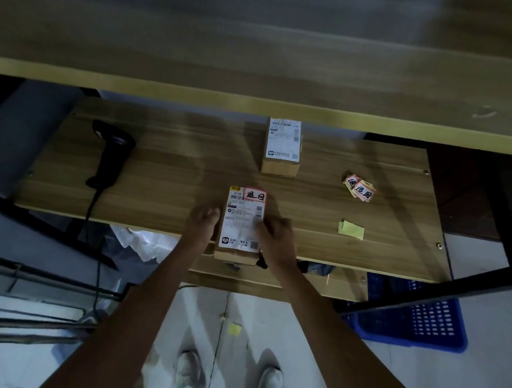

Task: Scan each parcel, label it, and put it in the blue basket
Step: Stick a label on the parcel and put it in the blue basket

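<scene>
1. Near parcel (242, 225) – a brown carton with a white shipping label on top, lay at the front edge of the wooden table (167, 180), its near end overhanging. A red-bordered sticker (254, 195) sat on its far right corner.
2. Left hand (202, 222) – fingers curled against the carton's left side, gripping it.
3. Right hand (276, 235) – fingers curled over the carton's right edge and onto the label, gripping it.
4. Far parcel (283, 146) – a second carton with a white label, stood near the back of the table, well apart from the first.
5. Scanner (109, 152) – black, handheld, lay on the table's left part, its cable running off the front edge.
6. Loose stickers (359, 187) – a small heap with red borders, right of the far parcel.
7. Yellow paper (351, 229) – a scrap on the table, nearer than the stickers.
8. Blue basket (412, 320) – on the floor at the right, partly under the table.
9. Upper shelf (261, 106) – a wooden board across the view above the table.
</scene>
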`<state>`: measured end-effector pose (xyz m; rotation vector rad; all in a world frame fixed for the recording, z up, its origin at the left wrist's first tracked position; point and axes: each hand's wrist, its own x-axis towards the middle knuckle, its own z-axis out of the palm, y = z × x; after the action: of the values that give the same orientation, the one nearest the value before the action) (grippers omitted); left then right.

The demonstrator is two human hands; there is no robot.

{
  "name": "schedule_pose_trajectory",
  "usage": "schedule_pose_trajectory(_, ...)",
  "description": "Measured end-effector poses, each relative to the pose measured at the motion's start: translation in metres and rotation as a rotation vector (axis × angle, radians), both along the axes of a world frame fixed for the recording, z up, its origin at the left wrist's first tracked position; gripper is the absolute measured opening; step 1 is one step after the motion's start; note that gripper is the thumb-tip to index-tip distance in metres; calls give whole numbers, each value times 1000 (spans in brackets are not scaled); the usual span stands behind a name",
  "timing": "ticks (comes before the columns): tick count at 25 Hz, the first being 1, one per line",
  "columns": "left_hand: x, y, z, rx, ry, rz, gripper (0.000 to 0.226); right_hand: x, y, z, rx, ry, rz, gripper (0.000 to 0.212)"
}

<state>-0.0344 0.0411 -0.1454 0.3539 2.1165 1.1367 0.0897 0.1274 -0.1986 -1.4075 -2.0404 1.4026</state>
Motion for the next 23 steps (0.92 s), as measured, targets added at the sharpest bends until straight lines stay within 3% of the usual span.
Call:
schedule_pose_trajectory(3,15,2,8,165,-139,21,29,-3,-9,26,-106,137,62,36)
schedule_pose_trajectory(7,13,4,25,239,-281,56,37,3,-3,62,-324,316,30,34)
schedule_pose_trajectory(17,4,-22,66,320,-353,-43,15,-1,-21,100,-426,291,-150,50)
schedule_pose_trajectory(23,9,-50,68,352,-403,-150,28,11,-54,109,-430,338,-259,46)
